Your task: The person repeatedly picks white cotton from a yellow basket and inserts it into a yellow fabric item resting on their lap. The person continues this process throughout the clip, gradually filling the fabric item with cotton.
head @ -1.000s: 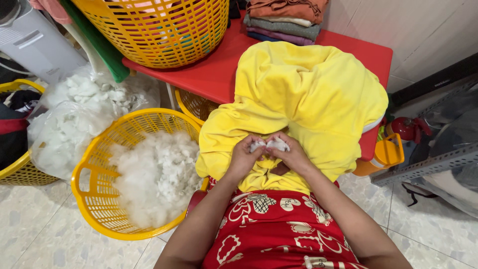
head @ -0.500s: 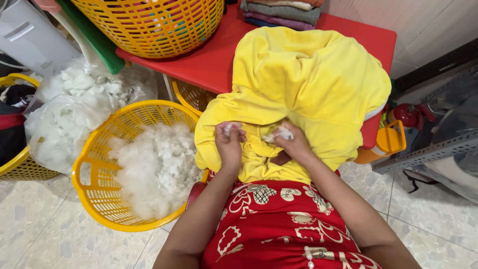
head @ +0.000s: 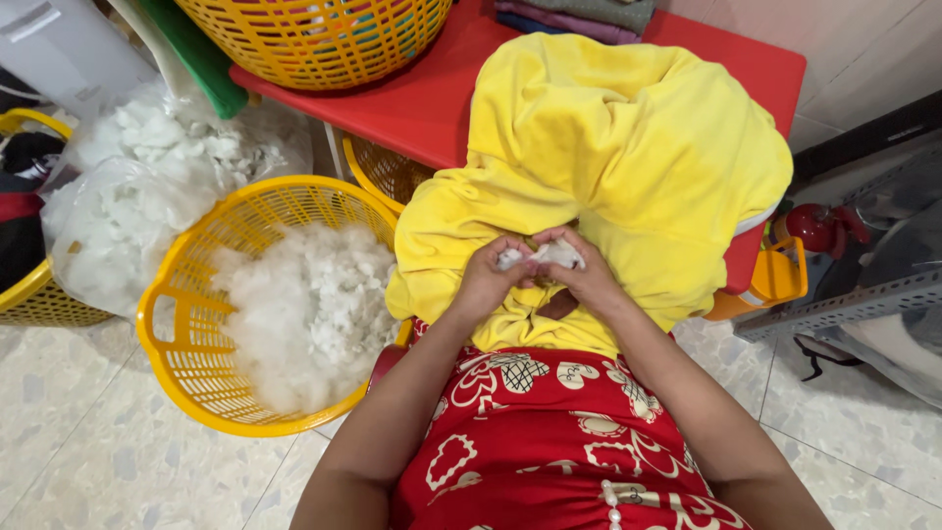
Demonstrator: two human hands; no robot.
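Note:
A big yellow plush cover [head: 628, 167] rests on the red table [head: 432, 98] and hangs down onto my lap. At its lower opening my left hand [head: 486, 280] and my right hand [head: 579, 275] meet, both pinched on a small wad of white stuffing [head: 545, 255]. The fingers of both hands touch the wad and the yellow fabric around it. A dark gap in the fabric shows just below the hands.
A yellow basket [head: 196, 324] holding loose white stuffing [head: 304, 304] stands on the floor at my left. A clear bag of white stuffing [head: 128, 186] lies behind it. Another yellow basket [head: 324, 39] sits on the table. Folded cloths [head: 579, 15] lie at the back; a metal rack [head: 854, 294] stands at right.
My hands were apart half a second ago, each on a bit of white stuffing. They have come back together on one wad at the cover's opening.

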